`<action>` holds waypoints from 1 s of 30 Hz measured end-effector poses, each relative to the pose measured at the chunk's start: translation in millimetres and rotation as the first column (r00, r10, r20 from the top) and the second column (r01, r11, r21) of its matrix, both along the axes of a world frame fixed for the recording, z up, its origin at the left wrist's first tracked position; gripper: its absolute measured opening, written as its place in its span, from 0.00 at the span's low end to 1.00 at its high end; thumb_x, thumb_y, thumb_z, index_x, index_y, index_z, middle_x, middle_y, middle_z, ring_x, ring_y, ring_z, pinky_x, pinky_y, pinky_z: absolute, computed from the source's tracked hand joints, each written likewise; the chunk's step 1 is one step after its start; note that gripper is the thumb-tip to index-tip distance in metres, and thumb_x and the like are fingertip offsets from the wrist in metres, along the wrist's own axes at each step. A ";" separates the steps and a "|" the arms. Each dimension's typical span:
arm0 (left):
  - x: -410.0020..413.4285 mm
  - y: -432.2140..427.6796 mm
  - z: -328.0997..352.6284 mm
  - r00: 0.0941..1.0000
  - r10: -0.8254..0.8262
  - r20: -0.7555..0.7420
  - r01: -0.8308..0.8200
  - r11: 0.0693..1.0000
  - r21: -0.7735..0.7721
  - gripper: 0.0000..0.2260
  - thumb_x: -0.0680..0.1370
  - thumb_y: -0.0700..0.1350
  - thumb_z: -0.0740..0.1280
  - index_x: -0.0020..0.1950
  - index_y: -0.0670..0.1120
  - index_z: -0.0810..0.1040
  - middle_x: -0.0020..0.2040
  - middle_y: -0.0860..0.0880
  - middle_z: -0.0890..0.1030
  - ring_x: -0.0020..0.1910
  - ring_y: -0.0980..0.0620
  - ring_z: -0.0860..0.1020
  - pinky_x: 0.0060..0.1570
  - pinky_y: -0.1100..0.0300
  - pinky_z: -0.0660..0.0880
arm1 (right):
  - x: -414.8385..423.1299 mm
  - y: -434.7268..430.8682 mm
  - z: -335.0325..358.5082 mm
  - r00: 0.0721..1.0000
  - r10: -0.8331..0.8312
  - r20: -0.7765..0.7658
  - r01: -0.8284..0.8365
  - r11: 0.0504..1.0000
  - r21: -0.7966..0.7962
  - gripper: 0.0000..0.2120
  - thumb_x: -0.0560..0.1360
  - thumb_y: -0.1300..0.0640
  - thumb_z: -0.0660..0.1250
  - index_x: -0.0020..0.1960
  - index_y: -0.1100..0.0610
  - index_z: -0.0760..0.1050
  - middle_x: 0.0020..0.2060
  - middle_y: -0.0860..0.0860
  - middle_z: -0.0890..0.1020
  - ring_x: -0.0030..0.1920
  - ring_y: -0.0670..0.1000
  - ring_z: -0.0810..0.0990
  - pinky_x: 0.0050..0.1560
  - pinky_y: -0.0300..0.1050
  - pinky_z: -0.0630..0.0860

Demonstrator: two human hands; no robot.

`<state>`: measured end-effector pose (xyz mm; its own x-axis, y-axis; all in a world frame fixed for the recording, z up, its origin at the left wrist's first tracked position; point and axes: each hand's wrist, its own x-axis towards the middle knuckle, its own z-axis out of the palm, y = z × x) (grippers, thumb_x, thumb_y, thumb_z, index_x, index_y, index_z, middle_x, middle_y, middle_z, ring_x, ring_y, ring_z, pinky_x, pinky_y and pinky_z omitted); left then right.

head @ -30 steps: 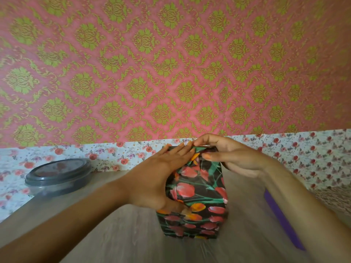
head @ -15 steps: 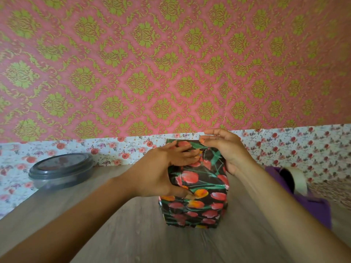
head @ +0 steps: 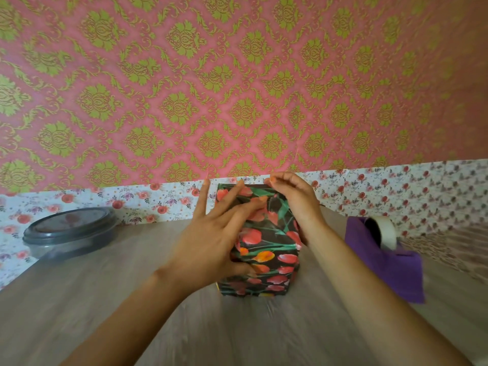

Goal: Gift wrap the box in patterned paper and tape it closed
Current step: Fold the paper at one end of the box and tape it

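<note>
Two hands are on the box. The left hand [head: 211,244] is wide open, and its straight fingers [head: 232,204] press flat on the near face of the box [head: 274,262]. The right hand [head: 293,199] is curled round the top right edge and holds it.

The box stands upright in the middle of the table [head: 237,334], between the two hands. Every side I can see is covered in dark paper [head: 277,225] with red and orange tulips.

The box looks small and light, so I think one hard push could tip it or slide it. The paper looks thin and smooth. It may slip or tear at the corners. It seems best to hold the flat sides and press the folds gently.

A purple tape holder [head: 390,265] with a white roll [head: 385,231] sits near on the right. A grey tub [head: 68,233] with a lid sits well apart on the left.
</note>
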<state>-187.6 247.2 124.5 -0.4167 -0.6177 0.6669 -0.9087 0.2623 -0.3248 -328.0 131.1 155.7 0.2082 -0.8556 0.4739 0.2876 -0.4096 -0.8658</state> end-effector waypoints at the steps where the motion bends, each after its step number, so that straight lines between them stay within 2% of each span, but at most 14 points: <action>1: -1.3 1.4 -3.5 1.000 -0.002 -0.014 0.001 0.999 -0.034 0.44 0.63 0.70 0.65 0.71 0.45 0.62 0.65 0.47 0.76 0.74 0.48 0.57 0.70 0.37 0.40 | -3.3 3.4 -4.1 1.000 0.003 0.028 -0.002 0.998 -0.058 0.03 0.76 0.62 0.64 0.48 0.58 0.75 0.41 0.47 0.81 0.43 0.41 0.80 0.45 0.30 0.73; 3: -3.3 5.2 -11.0 0.999 -0.005 -0.048 0.000 0.995 -0.099 0.43 0.62 0.67 0.70 0.69 0.45 0.63 0.63 0.50 0.77 0.74 0.44 0.56 0.68 0.34 0.39 | -12.1 7.7 -15.2 0.995 -0.083 0.047 0.091 0.974 -0.208 0.03 0.77 0.59 0.64 0.50 0.57 0.75 0.42 0.48 0.81 0.42 0.38 0.79 0.44 0.29 0.72; 5: -6.2 9.6 -18.5 0.998 -0.004 -0.059 -0.004 0.991 -0.131 0.45 0.60 0.61 0.77 0.69 0.46 0.63 0.62 0.51 0.77 0.74 0.41 0.56 0.67 0.33 0.38 | -27.9 8.8 -30.1 0.966 -0.258 0.017 0.246 0.895 -0.373 0.04 0.76 0.57 0.66 0.50 0.54 0.75 0.42 0.46 0.80 0.43 0.39 0.79 0.46 0.31 0.73; 8: -8.5 14.7 -27.3 0.998 -0.010 -0.067 -0.001 0.987 -0.158 0.42 0.62 0.59 0.76 0.69 0.45 0.63 0.64 0.50 0.76 0.74 0.41 0.57 0.68 0.31 0.39 | -65.7 5.7 -48.5 0.869 -0.493 0.028 0.452 0.770 -0.450 0.05 0.75 0.56 0.68 0.50 0.53 0.75 0.42 0.40 0.79 0.44 0.36 0.77 0.45 0.29 0.71; 10: -11.5 16.5 -31.3 0.997 -0.029 -0.065 0.017 0.984 -0.180 0.38 0.66 0.59 0.72 0.69 0.44 0.63 0.66 0.50 0.73 0.74 0.43 0.58 0.68 0.32 0.40 | -100.5 -1.2 -58.1 0.741 -0.669 0.056 0.617 0.646 -0.449 0.06 0.74 0.58 0.68 0.51 0.56 0.76 0.41 0.42 0.79 0.44 0.37 0.77 0.45 0.29 0.70; 12: -14.9 18.0 -34.6 0.997 -0.050 -0.059 0.038 0.981 -0.191 0.36 0.68 0.60 0.70 0.69 0.44 0.64 0.68 0.50 0.71 0.74 0.43 0.59 0.69 0.32 0.43 | -135.2 -8.9 -67.1 0.569 -0.822 0.031 0.757 0.508 -0.412 0.07 0.74 0.58 0.68 0.52 0.58 0.77 0.43 0.48 0.81 0.45 0.45 0.78 0.44 0.36 0.71; 14: -16.2 18.9 -37.8 0.997 -0.063 -0.052 0.051 0.979 -0.199 0.34 0.70 0.60 0.69 0.69 0.44 0.64 0.70 0.49 0.70 0.73 0.43 0.60 0.69 0.32 0.48 | -161.7 -14.0 -76.4 0.427 -0.902 -0.060 0.848 0.422 -0.321 0.09 0.75 0.57 0.67 0.54 0.58 0.76 0.47 0.51 0.82 0.45 0.50 0.77 0.40 0.40 0.69; 15: -19.3 19.2 -39.9 0.996 -0.073 -0.056 0.060 0.978 -0.200 0.32 0.70 0.60 0.67 0.68 0.45 0.64 0.70 0.49 0.70 0.73 0.43 0.61 0.68 0.32 0.51 | -174.2 -15.9 -81.2 0.395 -0.907 -0.146 0.862 0.421 -0.283 0.10 0.76 0.55 0.66 0.55 0.57 0.75 0.48 0.52 0.81 0.44 0.52 0.77 0.40 0.41 0.68; 17: -25.6 20.1 -44.8 0.994 -0.098 -0.047 0.084 0.970 -0.230 0.28 0.72 0.58 0.65 0.67 0.46 0.66 0.69 0.47 0.71 0.72 0.42 0.63 0.68 0.33 0.55 | -189.6 -19.3 -86.7 0.438 -0.839 -0.323 0.818 0.521 -0.243 0.12 0.77 0.51 0.63 0.54 0.58 0.76 0.48 0.54 0.82 0.41 0.53 0.77 0.38 0.43 0.67; 19: -32.7 20.6 -50.9 0.994 -0.109 -0.021 0.099 0.956 -0.277 0.26 0.72 0.54 0.69 0.65 0.45 0.67 0.68 0.44 0.73 0.71 0.40 0.65 0.67 0.33 0.59 | -197.0 -23.4 -85.2 0.472 -0.744 -0.472 0.735 0.628 -0.255 0.17 0.77 0.46 0.61 0.52 0.58 0.77 0.46 0.55 0.83 0.39 0.53 0.78 0.35 0.43 0.67; 23: -39.1 23.8 -57.3 0.996 -0.086 0.038 0.094 0.935 -0.341 0.25 0.71 0.50 0.71 0.64 0.44 0.68 0.67 0.42 0.73 0.70 0.40 0.67 0.65 0.32 0.60 | -197.7 -32.1 -64.1 0.480 -0.614 -0.626 0.702 0.697 -0.145 0.21 0.75 0.38 0.61 0.55 0.56 0.72 0.45 0.49 0.76 0.45 0.51 0.76 0.43 0.44 0.68; 26: -39.0 24.4 -59.9 0.997 -0.067 0.049 0.080 0.936 -0.343 0.26 0.70 0.50 0.72 0.64 0.43 0.69 0.67 0.42 0.73 0.70 0.39 0.67 0.66 0.32 0.60 | -196.6 -42.4 -57.9 0.578 -0.438 -0.688 0.611 0.792 0.008 0.17 0.75 0.43 0.65 0.44 0.58 0.74 0.34 0.50 0.77 0.38 0.52 0.77 0.36 0.43 0.68; 28: -39.1 23.4 -61.7 0.997 -0.054 0.060 0.071 0.939 -0.337 0.27 0.69 0.49 0.72 0.65 0.44 0.68 0.68 0.42 0.72 0.70 0.39 0.66 0.66 0.32 0.59 | -196.3 -48.2 -59.6 0.654 -0.411 -0.636 0.601 0.792 0.106 0.12 0.72 0.51 0.71 0.47 0.59 0.75 0.37 0.53 0.80 0.37 0.53 0.80 0.40 0.46 0.77; 30: -38.2 22.7 -63.3 0.997 -0.044 0.064 0.062 0.942 -0.329 0.28 0.68 0.47 0.73 0.66 0.44 0.68 0.68 0.43 0.72 0.70 0.40 0.65 0.67 0.32 0.58 | -193.6 -53.0 -65.1 0.738 -0.456 -0.497 0.614 0.760 0.215 0.14 0.67 0.61 0.75 0.49 0.59 0.74 0.42 0.57 0.82 0.40 0.56 0.83 0.48 0.55 0.80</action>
